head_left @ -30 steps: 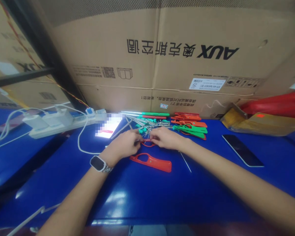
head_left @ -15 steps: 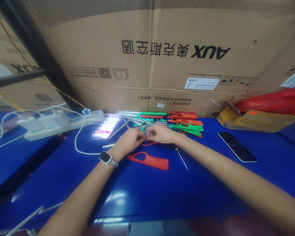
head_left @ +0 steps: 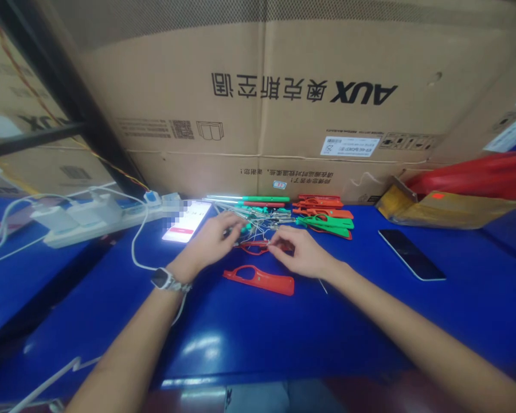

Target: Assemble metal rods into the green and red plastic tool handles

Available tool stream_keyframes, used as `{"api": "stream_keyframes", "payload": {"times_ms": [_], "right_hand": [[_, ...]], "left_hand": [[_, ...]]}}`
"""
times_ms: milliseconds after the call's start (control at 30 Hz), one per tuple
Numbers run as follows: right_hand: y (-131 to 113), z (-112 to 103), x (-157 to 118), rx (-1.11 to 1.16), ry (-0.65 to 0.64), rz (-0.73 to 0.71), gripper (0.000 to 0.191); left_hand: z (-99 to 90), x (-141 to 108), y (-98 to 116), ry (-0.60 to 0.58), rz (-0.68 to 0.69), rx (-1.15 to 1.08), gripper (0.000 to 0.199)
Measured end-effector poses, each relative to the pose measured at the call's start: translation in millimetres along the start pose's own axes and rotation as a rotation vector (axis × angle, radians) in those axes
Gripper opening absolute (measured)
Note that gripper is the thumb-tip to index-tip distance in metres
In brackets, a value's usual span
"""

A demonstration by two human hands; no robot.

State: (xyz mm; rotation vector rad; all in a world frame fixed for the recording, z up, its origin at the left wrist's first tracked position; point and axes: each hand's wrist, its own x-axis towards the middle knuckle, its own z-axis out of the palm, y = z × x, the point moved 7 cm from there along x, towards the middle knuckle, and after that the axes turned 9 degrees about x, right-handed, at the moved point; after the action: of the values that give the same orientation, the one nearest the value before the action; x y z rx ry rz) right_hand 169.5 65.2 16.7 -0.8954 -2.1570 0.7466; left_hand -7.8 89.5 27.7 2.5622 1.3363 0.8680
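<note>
My left hand point(head_left: 212, 241) reaches over the left side of a pile of small parts point(head_left: 258, 221), wires and green pieces among them. Its fingers are curved and look apart, beside a green piece. My right hand point(head_left: 301, 252) has thumb and forefinger pinched at the right end of a red plastic housing point(head_left: 253, 248) with a finger hole; what lies in the pinch is too small to make out. Nearer to me rests a red handle shell point(head_left: 266, 282), like half of a long-necked lighter. A thin metal rod point(head_left: 323, 285) is partly covered by my right hand.
Green and red long-necked lighters point(head_left: 266, 199) lie at the back, with stacked orange and green shells point(head_left: 327, 221) to their right. A lit phone point(head_left: 189, 221) and a power strip point(head_left: 86, 226) are left; a dark phone point(head_left: 410, 255) and an open carton point(head_left: 447, 209) are right.
My hands, together over the red housing before, have moved apart. The left went back to the left toward the parts pile; the right shifted right and nearer, covering the rod's yellow end.
</note>
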Motion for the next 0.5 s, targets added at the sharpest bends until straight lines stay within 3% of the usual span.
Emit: {"api": "stream_keyframes", "payload": {"times_ms": [100,200,333,500], "right_hand": [[-8.8,11.3,-6.8,-0.064,-0.053,-0.013,0.008],[-13.3,18.7,0.8,-0.166,-0.063,-0.054,0.007],[-15.2,23.6,20.3,-0.395,-0.042,-0.129,0.019],[-3.4,31.7,29.5,-0.557,-0.11,-0.086,0.025]], "left_hand": [[-10.7,-5.5,-21.1,-0.049,-0.123,-0.023,0.021],[-4.5,-11.2,-32.1,-0.187,-0.172,-0.049,0.018],[8.5,-14.0,-28.9,-0.307,-0.177,-0.046,0.019],[15.8,-13.1,-20.1,-0.337,-0.126,-0.044,0.018]]}}
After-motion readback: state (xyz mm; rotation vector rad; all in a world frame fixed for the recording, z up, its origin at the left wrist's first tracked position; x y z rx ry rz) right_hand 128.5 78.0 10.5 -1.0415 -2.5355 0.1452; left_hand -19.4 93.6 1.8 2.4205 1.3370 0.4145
